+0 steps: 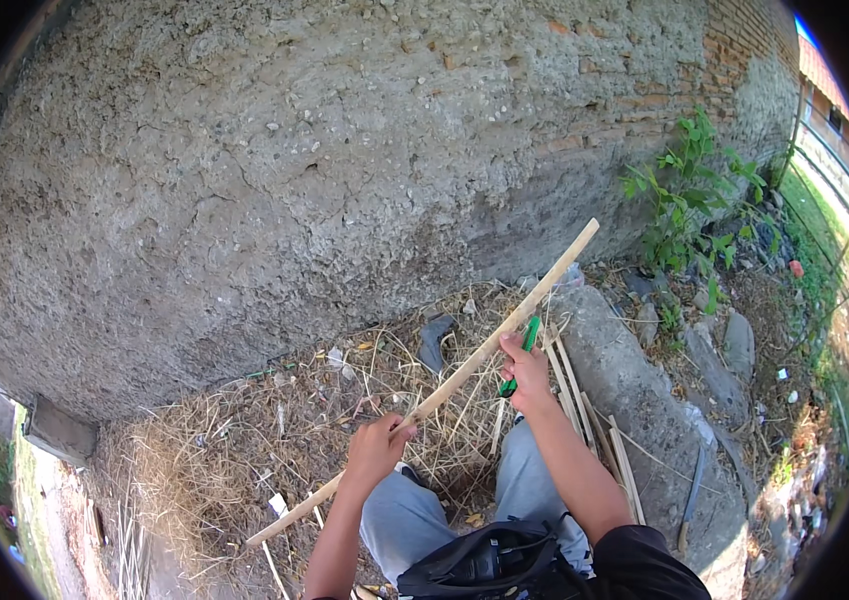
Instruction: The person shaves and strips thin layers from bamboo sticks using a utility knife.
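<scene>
A long, pale strip of split bamboo or wood runs slantwise in front of me, its far end up and to the right toward the wall. My left hand is closed around its lower middle. In my right hand is a green utility knife, the fingers wrapped round its handle. The knife lies against or close beside the strip's right edge, and its blade is too small to make out. My right thumb rests at the strip.
More strips lie by my right leg, beside a concrete slab. A long, flat tool or strip lies on the slab. Pale shavings cover the ground. A rough wall rises ahead, with a leafy plant at right.
</scene>
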`<action>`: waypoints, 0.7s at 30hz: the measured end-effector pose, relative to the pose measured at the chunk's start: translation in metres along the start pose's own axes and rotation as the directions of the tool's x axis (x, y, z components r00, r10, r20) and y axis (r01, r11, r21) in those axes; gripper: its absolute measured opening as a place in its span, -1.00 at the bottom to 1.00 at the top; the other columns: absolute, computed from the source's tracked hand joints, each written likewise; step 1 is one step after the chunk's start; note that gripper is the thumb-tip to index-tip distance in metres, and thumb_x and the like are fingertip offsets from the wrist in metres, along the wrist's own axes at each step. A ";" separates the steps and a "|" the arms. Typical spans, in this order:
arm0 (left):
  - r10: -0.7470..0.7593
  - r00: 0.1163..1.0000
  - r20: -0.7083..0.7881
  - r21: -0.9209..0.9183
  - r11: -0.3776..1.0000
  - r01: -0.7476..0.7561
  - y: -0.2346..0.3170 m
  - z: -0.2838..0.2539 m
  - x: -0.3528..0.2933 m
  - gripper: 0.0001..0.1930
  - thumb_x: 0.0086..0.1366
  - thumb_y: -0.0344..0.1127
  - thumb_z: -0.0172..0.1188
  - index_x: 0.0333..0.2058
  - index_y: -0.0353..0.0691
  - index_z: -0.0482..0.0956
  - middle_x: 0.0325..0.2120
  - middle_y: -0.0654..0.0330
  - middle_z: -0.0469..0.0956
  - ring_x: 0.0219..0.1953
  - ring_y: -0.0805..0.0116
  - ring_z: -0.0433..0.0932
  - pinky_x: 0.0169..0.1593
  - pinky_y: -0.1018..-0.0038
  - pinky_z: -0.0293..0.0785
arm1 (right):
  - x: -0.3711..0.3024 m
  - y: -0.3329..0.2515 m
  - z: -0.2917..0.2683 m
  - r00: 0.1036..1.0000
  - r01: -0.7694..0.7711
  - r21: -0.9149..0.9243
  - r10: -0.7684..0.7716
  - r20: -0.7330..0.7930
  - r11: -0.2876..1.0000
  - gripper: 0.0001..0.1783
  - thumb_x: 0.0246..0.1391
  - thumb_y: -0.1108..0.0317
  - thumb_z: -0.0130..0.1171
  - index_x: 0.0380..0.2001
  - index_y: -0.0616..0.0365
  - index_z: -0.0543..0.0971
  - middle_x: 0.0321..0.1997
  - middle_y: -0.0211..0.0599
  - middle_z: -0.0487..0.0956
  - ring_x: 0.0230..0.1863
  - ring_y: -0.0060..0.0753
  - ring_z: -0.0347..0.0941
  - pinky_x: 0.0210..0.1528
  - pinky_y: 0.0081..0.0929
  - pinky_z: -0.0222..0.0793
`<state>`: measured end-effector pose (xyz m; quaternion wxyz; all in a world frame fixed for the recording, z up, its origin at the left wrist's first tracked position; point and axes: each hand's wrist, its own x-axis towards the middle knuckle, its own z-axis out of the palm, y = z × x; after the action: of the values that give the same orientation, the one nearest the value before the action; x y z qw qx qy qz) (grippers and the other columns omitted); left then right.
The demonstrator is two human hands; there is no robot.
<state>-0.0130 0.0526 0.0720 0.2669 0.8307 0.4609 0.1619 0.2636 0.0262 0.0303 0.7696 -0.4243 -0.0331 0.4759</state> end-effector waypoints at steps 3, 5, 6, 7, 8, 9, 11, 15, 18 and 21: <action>-0.054 0.998 0.034 0.012 0.998 0.054 -0.003 0.004 0.002 -0.72 0.20 -0.12 0.32 -0.27 -0.21 0.59 -0.53 -0.01 0.60 -0.43 -0.08 0.59 -0.33 0.15 0.46 | 0.001 0.001 -0.002 0.999 0.016 -0.008 -0.017 -0.034 1.000 -0.83 0.07 0.37 0.33 -0.40 0.01 0.49 -0.43 -0.50 0.47 -0.68 -0.78 0.14 -0.67 -0.68 0.09; 0.039 0.992 -0.118 -0.066 0.997 -0.047 -0.004 0.012 0.002 -0.71 0.15 -0.16 0.36 -0.27 -0.21 0.60 -0.48 0.00 0.63 -0.41 -0.04 0.61 -0.31 0.16 0.48 | 0.002 0.001 -0.002 0.998 0.014 -0.001 -0.014 -0.063 1.000 -0.83 0.07 0.36 0.34 -0.40 0.01 0.49 -0.43 -0.50 0.46 -0.68 -0.78 0.13 -0.67 -0.68 0.08; 0.034 0.993 -0.116 -0.068 0.997 -0.042 -0.006 0.016 0.001 -0.71 0.15 -0.16 0.36 -0.27 -0.21 0.60 -0.48 0.00 0.63 -0.41 -0.04 0.61 -0.31 0.16 0.48 | 0.003 0.000 -0.002 0.996 0.010 -0.010 -0.011 -0.091 1.000 -0.82 0.06 0.35 0.34 -0.40 0.02 0.49 -0.43 -0.49 0.46 -0.68 -0.78 0.12 -0.67 -0.68 0.08; 0.014 0.988 -0.152 -0.080 0.996 -0.026 -0.009 0.021 0.001 -0.72 0.12 -0.18 0.38 -0.28 -0.21 0.62 -0.44 0.02 0.64 -0.40 -0.01 0.62 -0.30 0.19 0.49 | 0.003 0.000 -0.002 0.993 0.006 -0.020 -0.008 -0.118 1.000 -0.81 0.06 0.34 0.35 -0.40 0.02 0.49 -0.43 -0.49 0.46 -0.68 -0.78 0.12 -0.67 -0.69 0.08; -0.007 0.982 -0.189 -0.092 0.996 -0.011 -0.011 0.024 0.002 -0.73 0.09 -0.21 0.41 -0.29 -0.21 0.63 -0.40 0.03 0.65 -0.38 0.02 0.63 -0.30 0.22 0.50 | 0.003 0.000 -0.002 0.993 0.003 -0.024 -0.005 -0.119 1.000 -0.81 0.06 0.34 0.35 -0.40 0.02 0.49 -0.43 -0.49 0.46 -0.68 -0.78 0.12 -0.67 -0.69 0.08; -0.012 0.982 -0.190 -0.095 0.996 -0.006 -0.013 0.028 0.002 -0.73 0.09 -0.21 0.41 -0.29 -0.21 0.63 -0.40 0.03 0.65 -0.38 0.02 0.63 -0.30 0.22 0.50 | 0.003 0.001 -0.002 0.993 0.001 -0.009 -0.002 -0.118 1.000 -0.81 0.05 0.34 0.35 -0.40 0.02 0.48 -0.43 -0.48 0.46 -0.68 -0.78 0.12 -0.67 -0.69 0.08; 0.101 0.942 -0.321 -0.091 0.986 -0.137 -0.014 0.033 0.003 -0.75 0.07 -0.28 0.42 -0.28 -0.21 0.64 -0.34 0.08 0.65 -0.39 0.08 0.64 -0.31 0.29 0.52 | 0.004 0.002 -0.004 0.993 -0.003 0.002 0.003 -0.120 1.000 -0.80 0.05 0.33 0.35 -0.40 0.02 0.48 -0.43 -0.48 0.46 -0.67 -0.78 0.12 -0.66 -0.69 0.08; 0.116 0.919 -0.377 -0.072 0.985 -0.154 -0.017 0.036 0.002 -0.75 0.05 -0.33 0.42 -0.27 -0.20 0.66 -0.31 0.14 0.66 -0.39 0.13 0.64 -0.32 0.35 0.53 | 0.007 0.003 -0.007 0.994 -0.004 0.018 0.006 -0.110 1.000 -0.83 0.07 0.34 0.33 -0.39 0.02 0.49 -0.42 -0.48 0.47 -0.66 -0.78 0.13 -0.65 -0.70 0.09; 0.177 0.875 -0.450 -0.044 0.974 -0.220 -0.023 0.040 0.002 -0.75 0.04 -0.35 0.42 -0.27 -0.20 0.66 -0.31 0.16 0.66 -0.39 0.16 0.64 -0.32 0.35 0.55 | 0.004 0.003 -0.004 0.994 -0.018 0.020 0.020 -0.109 1.000 -0.84 0.08 0.34 0.33 -0.39 0.01 0.50 -0.41 -0.48 0.47 -0.65 -0.79 0.14 -0.64 -0.70 0.09; 0.132 0.884 -0.449 -0.065 0.982 -0.180 -0.024 0.041 0.002 -0.75 0.02 -0.35 0.43 -0.28 -0.20 0.66 -0.31 0.18 0.67 -0.36 0.17 0.65 -0.30 0.36 0.56 | 0.004 0.003 -0.004 0.995 -0.023 0.007 0.024 -0.096 1.000 -0.84 0.08 0.34 0.32 -0.38 0.01 0.50 -0.40 -0.48 0.47 -0.65 -0.79 0.14 -0.64 -0.71 0.10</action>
<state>-0.0071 0.0524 0.0254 0.1844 0.7915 0.4319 0.3912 0.2652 0.0274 0.0240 0.7659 -0.4450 0.0105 0.4640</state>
